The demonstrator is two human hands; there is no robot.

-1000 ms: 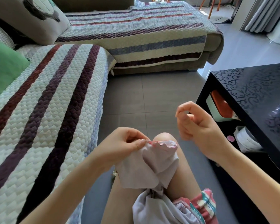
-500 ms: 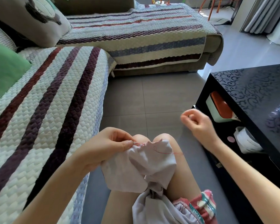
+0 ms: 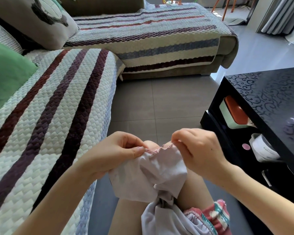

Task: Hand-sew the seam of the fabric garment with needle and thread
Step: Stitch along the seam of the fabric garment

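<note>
Lilac cloth, the fabric garment [image 3: 151, 177], hangs over the person's bare knees [image 3: 148, 143]. Its upper seam [image 3: 161, 148] is held between the two hands and is visibly ruffled. First risk: the ruffling suggests the thread is drawn tight, and further pull would likely leave the seam puckered or snap the thread. Second risk: the needle cannot be made out in this view. If it sits under the right fingertips, a hasty push could prick a finger or the knee just behind the cloth. Third risk: both grips are narrow pinches at the very edge, so the fabric could slip out and the stitch line wander. The left hand [image 3: 115, 153] comes in from the left with its palm turned inward, thumb and forefinger pressed together on the seam's left end and the other fingers curled beneath. The right hand [image 3: 200, 150] is arched over the seam's right end with its knuckles up, fingertips closed on the edge. Whether they also hold the needle cannot be told.
</note>
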